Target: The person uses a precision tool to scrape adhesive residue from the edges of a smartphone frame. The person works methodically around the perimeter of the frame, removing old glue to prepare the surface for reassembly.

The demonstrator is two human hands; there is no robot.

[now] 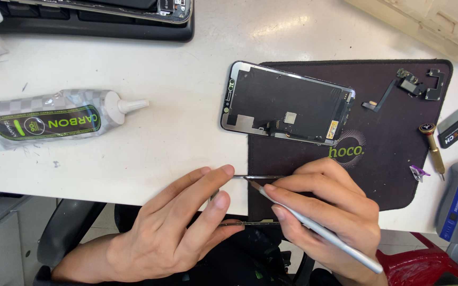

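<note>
Left hand (178,228) grips a thin dark phone frame (255,200) held on edge at the table's near side: index fingertip on its far rail, lower fingers curled under the near rail, thumb hidden. Right hand (327,212) closed pen-style around a slim silver metal prying tool (314,229), tip touching the frame's far rail just beside the left index finger; the handle runs back toward the lower right.

Frame sits partly over the near edge of a dark rectangular work mat (393,153). On the mat's far left corner, well apart from the hands, lies a black phone screen assembly (287,103), back side up. Small flex-cable parts (409,85) at the mat's far right. Gold-handled screwdrivers (433,148) just off its right edge. A grey glue tube with white nozzle (54,121) lies on the white table (176,132), far left
</note>
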